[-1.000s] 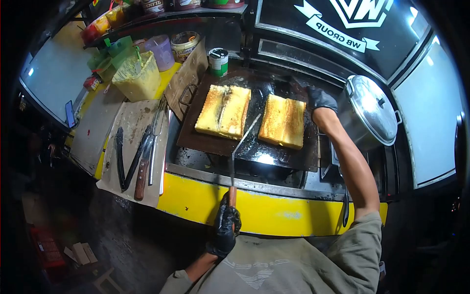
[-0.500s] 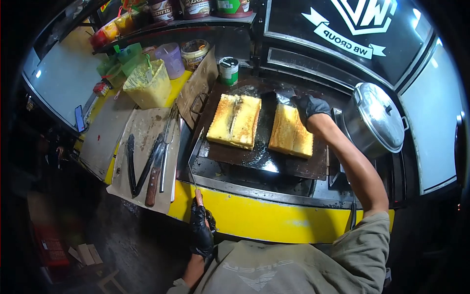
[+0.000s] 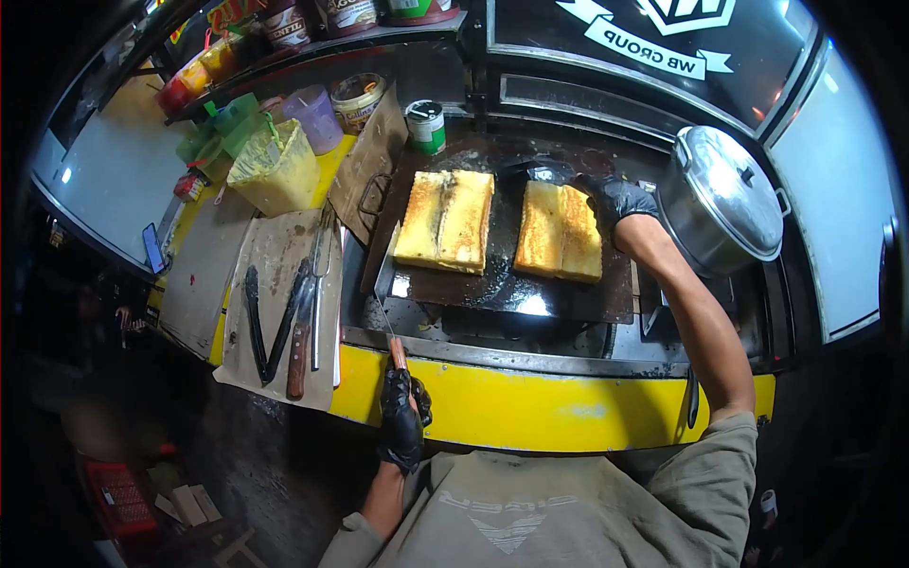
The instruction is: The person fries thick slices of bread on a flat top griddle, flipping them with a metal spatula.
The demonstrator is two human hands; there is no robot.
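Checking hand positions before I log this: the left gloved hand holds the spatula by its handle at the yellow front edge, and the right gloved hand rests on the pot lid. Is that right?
Not quite. The right hand is not on the pot lid; it sits at the far corner of the right-hand bread slab on the griddle. The left hand does hold the spatula at the yellow edge. The head view shows this.

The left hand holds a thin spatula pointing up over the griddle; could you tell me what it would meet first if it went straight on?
Probably the left toasted bread slab; depth is unclear.
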